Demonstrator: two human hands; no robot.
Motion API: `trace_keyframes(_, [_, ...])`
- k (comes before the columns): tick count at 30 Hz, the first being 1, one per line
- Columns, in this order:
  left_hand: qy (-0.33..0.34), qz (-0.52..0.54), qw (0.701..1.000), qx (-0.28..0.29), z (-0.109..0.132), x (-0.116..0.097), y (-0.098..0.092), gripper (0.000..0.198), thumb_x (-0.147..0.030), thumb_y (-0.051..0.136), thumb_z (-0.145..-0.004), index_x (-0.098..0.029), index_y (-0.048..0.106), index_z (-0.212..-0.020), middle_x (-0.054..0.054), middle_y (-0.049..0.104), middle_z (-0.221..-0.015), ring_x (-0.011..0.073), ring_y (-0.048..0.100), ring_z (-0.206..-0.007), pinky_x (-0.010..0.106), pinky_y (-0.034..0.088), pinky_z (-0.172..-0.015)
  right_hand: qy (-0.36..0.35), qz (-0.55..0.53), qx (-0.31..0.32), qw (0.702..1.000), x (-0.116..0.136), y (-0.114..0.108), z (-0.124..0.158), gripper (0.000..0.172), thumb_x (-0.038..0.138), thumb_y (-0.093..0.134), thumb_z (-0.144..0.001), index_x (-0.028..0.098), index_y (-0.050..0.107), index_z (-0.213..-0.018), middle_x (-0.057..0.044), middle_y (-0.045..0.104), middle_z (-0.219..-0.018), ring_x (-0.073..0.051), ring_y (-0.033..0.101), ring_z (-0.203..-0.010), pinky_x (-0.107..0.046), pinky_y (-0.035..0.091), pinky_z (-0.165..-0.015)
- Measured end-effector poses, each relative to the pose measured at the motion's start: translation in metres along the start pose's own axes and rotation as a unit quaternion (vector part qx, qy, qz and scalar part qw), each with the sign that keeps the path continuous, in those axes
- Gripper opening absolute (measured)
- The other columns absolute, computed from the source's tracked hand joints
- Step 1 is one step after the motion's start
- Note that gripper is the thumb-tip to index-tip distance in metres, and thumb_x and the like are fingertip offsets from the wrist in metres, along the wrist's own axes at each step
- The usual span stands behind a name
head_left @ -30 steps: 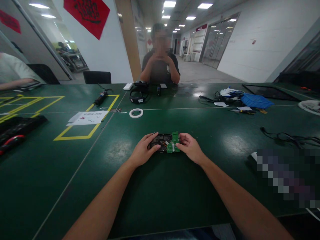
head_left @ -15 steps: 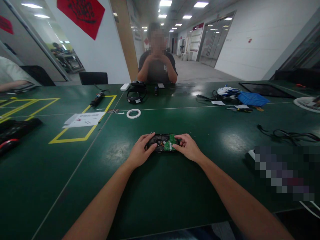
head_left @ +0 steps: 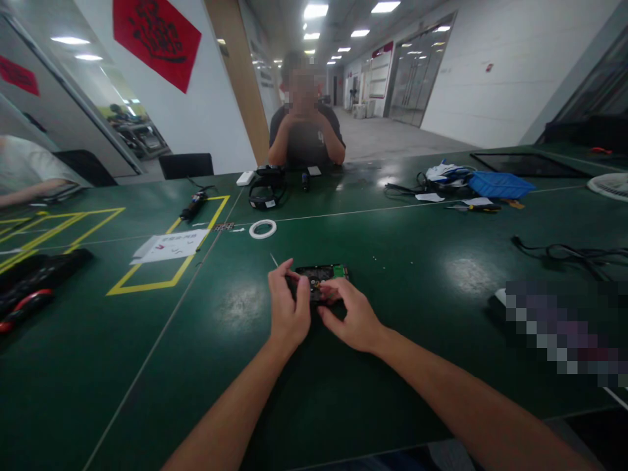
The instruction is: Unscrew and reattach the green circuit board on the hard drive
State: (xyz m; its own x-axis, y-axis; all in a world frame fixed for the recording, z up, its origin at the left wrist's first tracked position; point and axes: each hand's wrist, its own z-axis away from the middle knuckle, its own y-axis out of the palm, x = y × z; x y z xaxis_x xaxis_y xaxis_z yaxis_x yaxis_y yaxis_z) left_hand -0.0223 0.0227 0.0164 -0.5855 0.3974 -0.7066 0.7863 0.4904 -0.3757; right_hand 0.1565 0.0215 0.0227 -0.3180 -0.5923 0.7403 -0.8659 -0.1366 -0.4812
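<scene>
A black hard drive (head_left: 321,269) with a green circuit board (head_left: 339,269) lies on the table in front of me. My left hand (head_left: 289,304) is at its left end, fingers closed around a thin, pale-tipped tool (head_left: 273,260) that points up and left. The tool's exact kind is too small to make out. Bent over the near right part of the drive, my right hand (head_left: 350,314) has its fingers on top and its thumb by the near edge. Both hands hide much of the drive, and the right fingertips are partly covered.
Beyond the drive lies a white tape roll (head_left: 263,229). Small bits (head_left: 384,267) are scattered to its right. Farther right are a blue tray (head_left: 500,184), a screwdriver (head_left: 475,208) and black cables (head_left: 574,252). Paper (head_left: 171,245) lies at left. A person (head_left: 307,134) sits opposite.
My left hand has turned more upright, and the thin tool now sticks out farther. My right hand has shifted from the drive's right end toward its near middle, uncovering the right corner.
</scene>
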Motion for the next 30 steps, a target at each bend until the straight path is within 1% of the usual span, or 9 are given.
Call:
trace_keyframes(2, [0.052,0.035,0.997,0.036,0.015,-0.021,0.011,0.057,-0.036,0.050,-0.098,-0.017,0.034,-0.149,0.012,0.051,-0.120,0.0250,0.055,-0.112,0.047,0.045,-0.103,-0.036,-0.027,0.015,0.999,0.007,0.008,0.005,0.049,0.020,0.061,-0.086,0.025,0.049,-0.134,-0.010,0.061,-0.128,-0.024,0.059,-0.120,-0.043,0.051,-0.102])
trace_keyframes(5, [0.122,0.028,0.986,0.112,0.029,-0.038,0.022,0.068,-0.038,0.049,-0.098,-0.016,0.020,-0.156,0.019,0.043,-0.140,0.0304,0.044,-0.133,0.052,0.039,-0.111,-0.037,-0.031,0.012,0.999,0.002,0.008,0.010,0.049,0.022,0.056,-0.090,0.024,0.046,-0.138,-0.010,0.060,-0.133,-0.025,0.057,-0.126,-0.043,0.049,-0.106])
trace_keyframes(11, [0.252,-0.067,0.933,0.247,0.037,-0.050,0.031,0.084,-0.052,0.052,-0.096,-0.017,0.011,-0.161,0.019,0.012,-0.166,0.0389,0.016,-0.152,0.058,0.028,-0.119,0.093,0.087,-0.106,0.986,-0.022,-0.008,0.004,0.020,0.034,0.057,-0.092,0.024,0.055,-0.110,-0.006,0.070,-0.098,-0.022,0.070,-0.085,-0.036,0.056,-0.079])
trace_keyframes(14, [0.238,-0.125,0.934,0.235,0.041,-0.053,0.043,0.077,-0.041,0.052,-0.098,-0.015,0.014,-0.160,0.020,0.023,-0.163,0.0365,0.023,-0.150,0.056,0.031,-0.118,0.120,0.110,-0.209,0.964,-0.043,-0.041,-0.008,0.017,0.033,0.053,-0.094,0.023,0.053,-0.109,-0.005,0.071,-0.090,-0.020,0.070,-0.079,-0.034,0.055,-0.079])
trace_keyframes(16, [0.205,-0.178,0.936,0.224,0.041,-0.051,0.054,0.063,-0.028,0.051,-0.098,-0.015,0.027,-0.155,0.019,0.040,-0.152,0.0346,0.035,-0.144,0.054,0.035,-0.115,0.125,0.173,-0.268,0.940,-0.065,-0.077,-0.013,0.023,0.027,0.047,-0.096,0.020,0.053,-0.116,-0.008,0.072,-0.095,-0.020,0.070,-0.089,-0.035,0.053,-0.086])
trace_keyframes(18, [0.181,-0.226,0.930,0.225,0.038,-0.048,0.065,0.050,-0.023,0.053,-0.096,-0.015,0.045,-0.144,0.017,0.052,-0.139,0.0344,0.045,-0.133,0.053,0.041,-0.109,0.171,0.301,-0.297,0.890,-0.092,-0.116,-0.011,0.026,0.021,0.048,-0.091,0.017,0.060,-0.114,-0.014,0.069,-0.111,-0.024,0.067,-0.102,-0.038,0.050,-0.091])
trace_keyframes(21, [0.152,-0.276,0.924,0.217,0.031,-0.042,0.075,0.045,-0.028,0.060,-0.093,-0.014,0.053,-0.136,0.016,0.056,-0.127,0.0341,0.052,-0.119,0.052,0.047,-0.100,0.323,0.420,-0.232,0.816,-0.128,-0.162,0.001,0.027,0.022,0.052,-0.087,0.016,0.068,-0.108,-0.017,0.068,-0.109,-0.028,0.066,-0.098,-0.039,0.049,-0.084])
trace_keyframes(23, [0.143,-0.294,0.921,0.210,0.026,-0.039,0.077,0.047,-0.031,0.061,-0.093,-0.014,0.052,-0.136,0.016,0.056,-0.123,0.0331,0.053,-0.114,0.051,0.048,-0.096,0.390,0.428,-0.166,0.798,-0.142,-0.174,0.009,0.024,0.029,0.054,-0.089,0.019,0.071,-0.103,-0.013,0.071,-0.098,-0.027,0.066,-0.091,-0.037,0.048,-0.079])
trace_keyframes(30, [0.131,-0.305,0.918,0.218,0.018,-0.037,0.068,0.040,-0.032,0.060,-0.093,-0.013,0.058,-0.129,0.015,0.057,-0.113,0.0319,0.053,-0.109,0.049,0.048,-0.093,0.369,0.480,-0.047,0.795,-0.142,-0.158,0.006,0.025,0.036,0.053,-0.093,0.022,0.072,-0.103,-0.012,0.069,-0.101,-0.026,0.066,-0.090,-0.035,0.046,-0.073])
